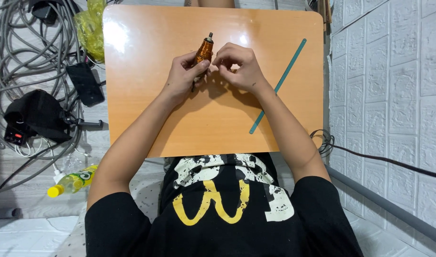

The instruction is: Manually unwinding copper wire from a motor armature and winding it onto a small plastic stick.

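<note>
While left hand grips copper coil, right hand pinches beside it

Above the worktop centre, both hands meet: the left hand holds a wound coil, the right hand just beside it. A thin strip lies slanted near the right edge.
</note>
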